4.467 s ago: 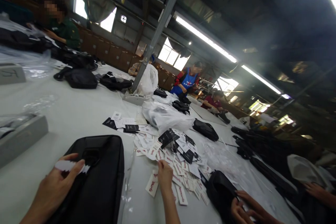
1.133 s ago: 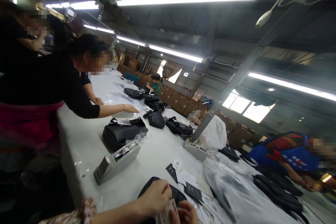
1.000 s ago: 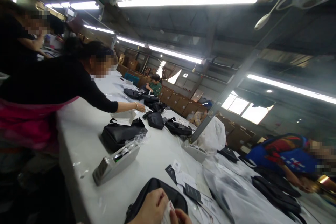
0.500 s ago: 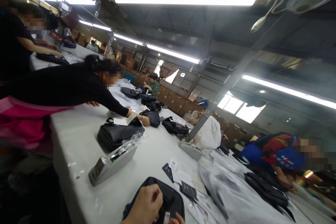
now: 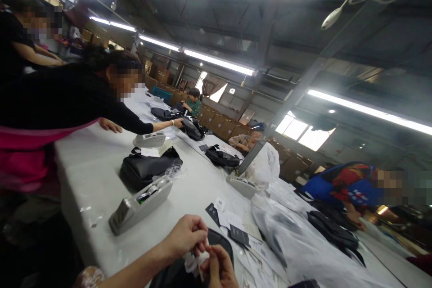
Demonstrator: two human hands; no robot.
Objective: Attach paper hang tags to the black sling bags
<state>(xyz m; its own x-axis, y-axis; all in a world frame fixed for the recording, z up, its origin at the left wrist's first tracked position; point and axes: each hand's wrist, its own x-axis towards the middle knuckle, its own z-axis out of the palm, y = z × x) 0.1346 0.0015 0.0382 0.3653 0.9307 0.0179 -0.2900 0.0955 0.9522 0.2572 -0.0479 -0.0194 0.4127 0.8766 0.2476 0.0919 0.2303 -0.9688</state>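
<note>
Near the bottom centre, my left hand [image 5: 191, 235] and my right hand [image 5: 220, 266] meet with fingers pinched on a small crumpled white piece [image 5: 203, 258]. Whether it is paper or film I cannot tell. Directly beneath them lies a black bag [image 5: 172, 274], partly covered by my hands and forearm. A grey tape dispenser [image 5: 141, 204] stands to the left on the white table [image 5: 111, 252]. Behind it rests another black bag [image 5: 145, 168] with a white card on top.
Cards and black tags [image 5: 239, 235] lie right of my hands, beside white plastic wrapping [image 5: 300, 245]. A person in black [image 5: 67, 94] leans over the table at left. Another in blue [image 5: 351, 184] works at right. A second dispenser [image 5: 242, 185] stands by a post.
My hands have come together higher over the bag, now holding the white piece between them. The leaning person's arm reaches farther back, and a dark bag there has moved away with it.
</note>
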